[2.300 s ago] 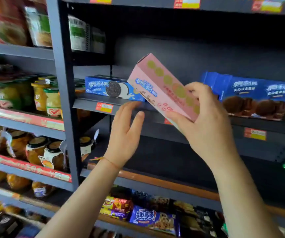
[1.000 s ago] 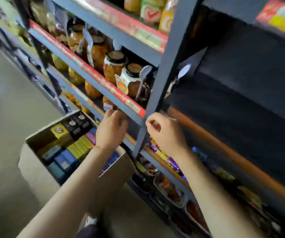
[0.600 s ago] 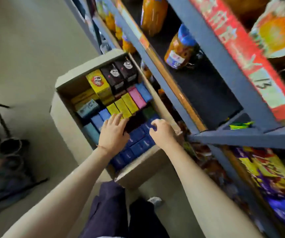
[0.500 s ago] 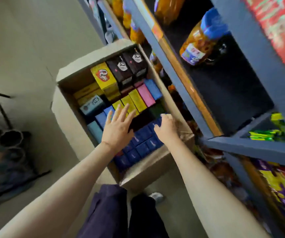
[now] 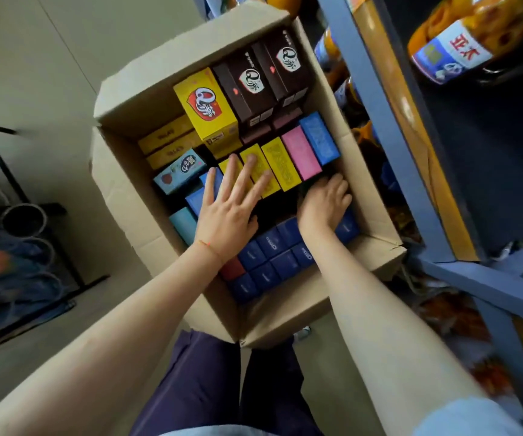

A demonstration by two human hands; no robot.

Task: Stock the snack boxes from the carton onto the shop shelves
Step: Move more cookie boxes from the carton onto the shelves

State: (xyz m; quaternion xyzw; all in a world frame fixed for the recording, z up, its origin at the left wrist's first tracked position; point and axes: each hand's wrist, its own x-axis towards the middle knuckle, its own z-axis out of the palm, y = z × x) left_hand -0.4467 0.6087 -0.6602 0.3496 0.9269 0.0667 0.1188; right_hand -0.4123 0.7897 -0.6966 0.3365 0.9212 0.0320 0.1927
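Note:
The open cardboard carton (image 5: 121, 184) stands on the floor below me, packed with snack boxes: slim yellow boxes (image 5: 280, 165), a pink box (image 5: 299, 155), a blue box (image 5: 318, 136), several dark blue boxes (image 5: 272, 256), a large yellow box (image 5: 206, 105) and dark brown boxes (image 5: 253, 83). My left hand (image 5: 228, 212) lies open with spread fingers on the slim yellow boxes. My right hand (image 5: 324, 204) reaches into a dark gap by the carton's right wall, below the pink box. Its fingertips are hidden in the shadow, so what they touch cannot be made out.
The blue-grey shelf frame (image 5: 379, 121) rises close along the carton's right side, with a jar of orange fruit (image 5: 474, 39) on a shelf and snack packs lower down. A black wire rack (image 5: 17, 221) stands on the floor at left. My legs are just behind the carton.
The pink box has left my right hand. I turned from the shelves down to the carton, and both hands moved down into it; the right hand slid toward the gap at the right wall.

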